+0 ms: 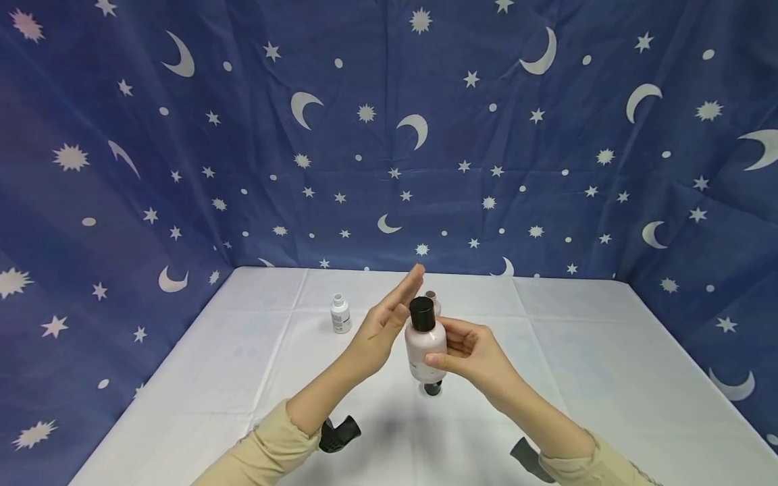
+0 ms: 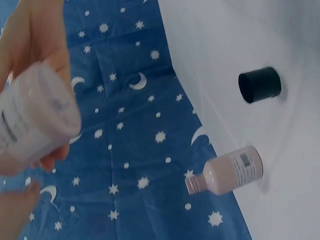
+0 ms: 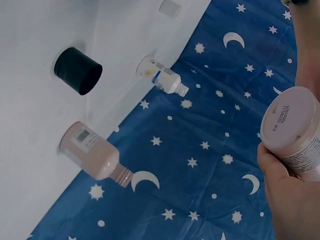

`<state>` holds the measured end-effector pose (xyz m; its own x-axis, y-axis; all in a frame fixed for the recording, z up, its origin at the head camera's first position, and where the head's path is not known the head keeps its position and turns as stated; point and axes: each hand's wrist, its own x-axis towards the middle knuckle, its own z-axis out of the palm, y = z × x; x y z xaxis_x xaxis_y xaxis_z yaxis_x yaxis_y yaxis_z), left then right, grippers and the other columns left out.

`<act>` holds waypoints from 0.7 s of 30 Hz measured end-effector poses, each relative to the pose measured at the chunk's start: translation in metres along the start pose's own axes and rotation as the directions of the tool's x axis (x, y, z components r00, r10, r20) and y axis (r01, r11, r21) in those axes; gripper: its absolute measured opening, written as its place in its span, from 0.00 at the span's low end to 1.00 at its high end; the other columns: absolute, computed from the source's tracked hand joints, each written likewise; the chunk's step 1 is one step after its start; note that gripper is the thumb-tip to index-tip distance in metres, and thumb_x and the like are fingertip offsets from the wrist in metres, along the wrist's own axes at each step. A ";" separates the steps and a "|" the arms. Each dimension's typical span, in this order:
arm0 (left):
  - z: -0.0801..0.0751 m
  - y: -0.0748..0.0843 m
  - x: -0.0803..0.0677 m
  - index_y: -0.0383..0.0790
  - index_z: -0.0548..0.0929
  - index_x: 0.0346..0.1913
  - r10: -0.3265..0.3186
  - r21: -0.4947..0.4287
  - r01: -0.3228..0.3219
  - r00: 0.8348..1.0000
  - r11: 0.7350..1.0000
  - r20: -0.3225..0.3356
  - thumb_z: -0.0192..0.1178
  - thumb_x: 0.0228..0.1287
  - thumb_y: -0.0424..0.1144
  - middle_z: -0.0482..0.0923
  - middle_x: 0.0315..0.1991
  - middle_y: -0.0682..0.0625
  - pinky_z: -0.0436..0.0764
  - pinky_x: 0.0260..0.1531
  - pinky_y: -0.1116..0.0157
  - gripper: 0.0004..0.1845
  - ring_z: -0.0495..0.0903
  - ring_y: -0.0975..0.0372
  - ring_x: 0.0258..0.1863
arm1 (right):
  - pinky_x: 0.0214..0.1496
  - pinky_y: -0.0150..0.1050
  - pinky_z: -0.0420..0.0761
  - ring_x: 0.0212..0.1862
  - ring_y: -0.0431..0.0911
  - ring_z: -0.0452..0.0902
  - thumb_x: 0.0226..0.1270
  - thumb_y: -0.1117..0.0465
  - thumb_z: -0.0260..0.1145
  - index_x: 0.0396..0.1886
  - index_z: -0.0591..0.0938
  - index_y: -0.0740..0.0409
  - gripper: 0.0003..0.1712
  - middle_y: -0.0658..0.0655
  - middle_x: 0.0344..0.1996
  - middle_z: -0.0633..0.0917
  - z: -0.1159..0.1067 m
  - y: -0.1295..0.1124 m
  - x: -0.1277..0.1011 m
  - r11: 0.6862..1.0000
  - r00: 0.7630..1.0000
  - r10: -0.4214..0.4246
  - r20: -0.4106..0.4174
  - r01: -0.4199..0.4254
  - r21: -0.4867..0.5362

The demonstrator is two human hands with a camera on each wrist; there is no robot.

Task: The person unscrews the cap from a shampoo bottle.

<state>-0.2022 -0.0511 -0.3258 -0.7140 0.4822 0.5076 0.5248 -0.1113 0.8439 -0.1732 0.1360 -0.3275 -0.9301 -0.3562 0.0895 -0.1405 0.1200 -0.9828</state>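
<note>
My right hand (image 1: 477, 351) grips a pale pink bottle (image 1: 425, 354) with a black cap (image 1: 422, 314), raised over the table with its cap upward. The thumb lies across the front and the fingers go behind it. Printed lettering shows on the bottle's base in the right wrist view. Beside the cap, my left hand (image 1: 385, 331) is held up with fingers straight and together, holding nothing. Behind the held bottle stands a second pink bottle (image 3: 95, 152) without a cap, largely hidden in the head view. A loose black cap (image 3: 78, 71) rests on the table near it.
A small uncapped white bottle (image 1: 340, 314) stands toward the back left of the white-covered table (image 1: 206, 378). A small whitish cap (image 3: 170, 8) lies near it in the right wrist view. Dark blue cloth (image 1: 365, 169) with moons and stars hangs behind.
</note>
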 end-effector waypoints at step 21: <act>0.000 -0.002 0.002 0.23 0.80 0.47 0.027 -0.115 -0.047 0.986 0.992 -0.166 0.68 0.53 0.45 0.82 0.52 0.44 0.77 0.58 0.63 0.27 0.81 0.65 0.52 | 0.56 0.41 0.80 0.56 0.55 0.78 0.56 0.62 0.71 0.64 0.68 0.70 0.38 0.70 0.58 0.76 0.003 0.006 0.002 1.000 1.000 0.012 0.002 -0.012 0.010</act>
<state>-0.2046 -0.0495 -0.3271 -0.7668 0.3277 0.5520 0.5007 -0.2328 0.8337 -0.1746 0.1337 -0.3334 -0.9312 -0.3564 0.0770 -0.1254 0.1148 -0.9854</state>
